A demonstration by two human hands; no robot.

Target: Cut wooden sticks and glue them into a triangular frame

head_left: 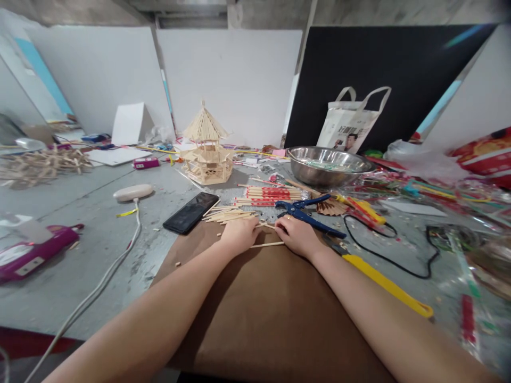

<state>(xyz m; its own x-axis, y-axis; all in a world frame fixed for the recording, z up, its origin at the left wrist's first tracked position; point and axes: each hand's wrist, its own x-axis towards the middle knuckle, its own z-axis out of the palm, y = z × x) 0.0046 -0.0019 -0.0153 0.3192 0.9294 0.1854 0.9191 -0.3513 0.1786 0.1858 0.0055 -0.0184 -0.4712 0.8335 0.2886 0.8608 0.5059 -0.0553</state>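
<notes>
My left hand (238, 235) and my right hand (298, 235) rest close together over a brown sheet (271, 303). Both have curled fingers, pinching thin wooden sticks (266, 225) that span the gap between them. Nearer to me, another wooden stick (268, 244) runs from one hand to the other; its ends are hidden. Loose pale sticks (227, 214) lie just beyond my left hand, and red-wrapped bundles of sticks (267, 196) sit behind. A blue-handled cutter (307, 213) lies right beside my right hand. Farther back stands a pavilion model (205, 151) built of sticks.
A black phone (191, 213) lies left of the sticks. At right are a steel bowl (329, 165), a yellow-handled tool (389, 284), a black cord (399, 268) and plastic wrappers. White cable (115, 260) and a purple power strip (38, 252) occupy the left side.
</notes>
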